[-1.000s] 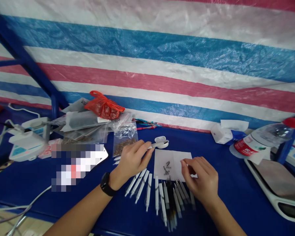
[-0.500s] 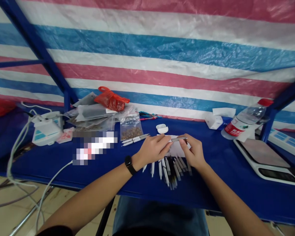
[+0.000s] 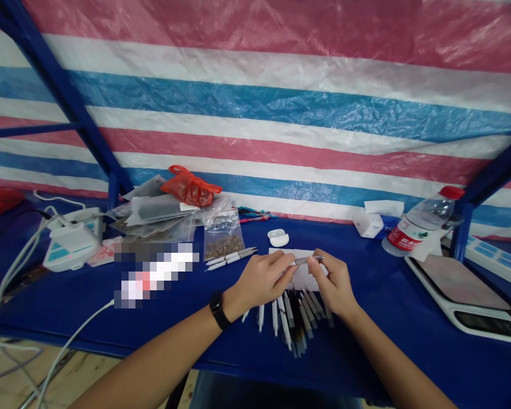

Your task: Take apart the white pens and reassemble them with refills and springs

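Note:
A pen [image 3: 302, 261] with a grey grip and silver tip lies crosswise between my hands, above a white sheet of paper [image 3: 304, 280]. The fingers of my left hand [image 3: 266, 277] are closed around its rear end. My right hand [image 3: 334, 279] pinches it near the tip, which points right. Just below my hands, several white pen barrels [image 3: 284, 321] and grey pen pieces [image 3: 309, 309] are spread on the blue table. To the left, a few assembled pens [image 3: 232, 258] lie side by side. My fingers partly hide the held pen.
Behind the pens is a clear bag of small brown parts [image 3: 222, 246], beside stacked plastic bags and a red bag [image 3: 190, 187]. A white earbud case [image 3: 278, 237] sits behind the paper. At right are a bottle [image 3: 421, 224] and a scale [image 3: 464, 295]; at left, cables.
The camera view has tilted up, so everything sits lower in the picture. My right thumb and fingers have shifted slightly on the pen; both hands still hold it.

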The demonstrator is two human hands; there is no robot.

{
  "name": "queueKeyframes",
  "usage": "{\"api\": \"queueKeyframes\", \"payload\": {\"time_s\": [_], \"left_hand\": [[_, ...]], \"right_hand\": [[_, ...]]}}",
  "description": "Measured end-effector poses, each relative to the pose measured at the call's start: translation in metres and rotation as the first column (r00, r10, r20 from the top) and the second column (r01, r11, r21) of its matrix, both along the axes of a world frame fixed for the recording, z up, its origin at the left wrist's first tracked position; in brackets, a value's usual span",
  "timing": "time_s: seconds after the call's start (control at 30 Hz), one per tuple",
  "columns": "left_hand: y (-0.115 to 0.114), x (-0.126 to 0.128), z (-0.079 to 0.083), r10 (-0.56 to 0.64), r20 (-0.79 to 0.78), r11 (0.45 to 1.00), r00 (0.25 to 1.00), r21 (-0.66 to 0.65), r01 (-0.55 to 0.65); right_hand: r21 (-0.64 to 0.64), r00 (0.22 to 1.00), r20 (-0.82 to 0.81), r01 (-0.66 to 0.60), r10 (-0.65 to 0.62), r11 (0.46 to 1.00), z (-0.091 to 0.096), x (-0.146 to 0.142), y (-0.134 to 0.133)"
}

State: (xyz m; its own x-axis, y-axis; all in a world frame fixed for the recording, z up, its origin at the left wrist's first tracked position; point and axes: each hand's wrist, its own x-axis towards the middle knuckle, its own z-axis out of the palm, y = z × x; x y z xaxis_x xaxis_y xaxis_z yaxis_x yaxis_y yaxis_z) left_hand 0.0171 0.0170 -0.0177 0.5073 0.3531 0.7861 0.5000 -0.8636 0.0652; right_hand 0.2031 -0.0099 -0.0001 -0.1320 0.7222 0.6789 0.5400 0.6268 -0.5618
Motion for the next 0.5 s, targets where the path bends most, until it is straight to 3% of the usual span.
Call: {"api": "queueKeyframes", "payload": {"time_s": [0.23, 0.5], "left_hand": [[0.0018, -0.0002, -0.0019, 0.007, -0.015, 1.0, 1.0, 0.006, -0.007], [0.0028, -0.002, 0.0016, 0.007, -0.015, 1.0, 1.0, -0.022, -0.007]], "right_hand": [[-0.026, 0.997, -0.07, 0.021, -0.023, 0.999, -0.0032, -0.0048, 0.0023], [-0.013, 0.998, -0.005, 0.061, -0.061, 0.998, -0.0033, -0.0045, 0.0018]]}}
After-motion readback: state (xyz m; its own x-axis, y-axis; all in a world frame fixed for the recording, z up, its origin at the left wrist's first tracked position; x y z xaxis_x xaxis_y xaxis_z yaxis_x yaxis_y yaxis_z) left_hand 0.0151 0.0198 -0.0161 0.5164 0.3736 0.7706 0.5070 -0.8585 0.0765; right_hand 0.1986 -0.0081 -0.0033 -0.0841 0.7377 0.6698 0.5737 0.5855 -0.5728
